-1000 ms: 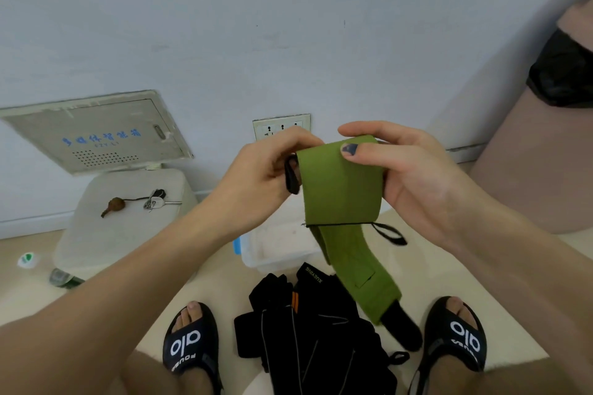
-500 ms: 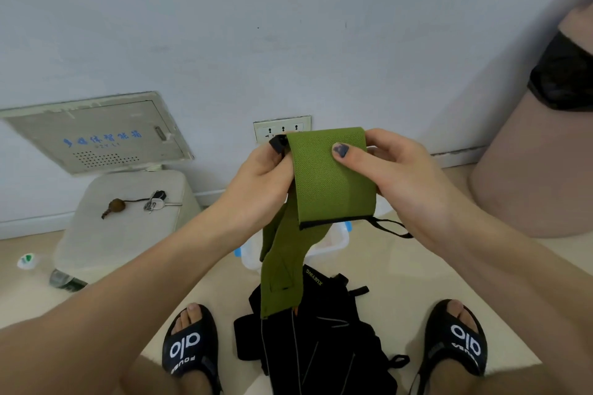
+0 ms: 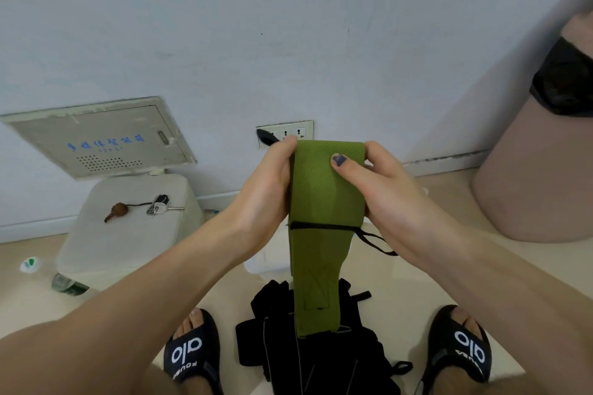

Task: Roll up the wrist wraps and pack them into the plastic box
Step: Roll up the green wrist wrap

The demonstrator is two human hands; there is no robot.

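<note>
You are gripping the green wrap (image 3: 324, 202) at frame centre, left hand (image 3: 266, 189) and right hand (image 3: 378, 189) both curled around its sides, its tail hanging over the black wraps (image 3: 321, 362). Your slides (image 3: 189, 353) are reading "alo". Blue writing on the wall panel (image 3: 99, 138) at left is illegible; the floor is beige.

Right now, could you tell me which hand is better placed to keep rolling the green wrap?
Probably the left hand: it pinches the green wrap's top corner, while the right hand steadies it.
</note>
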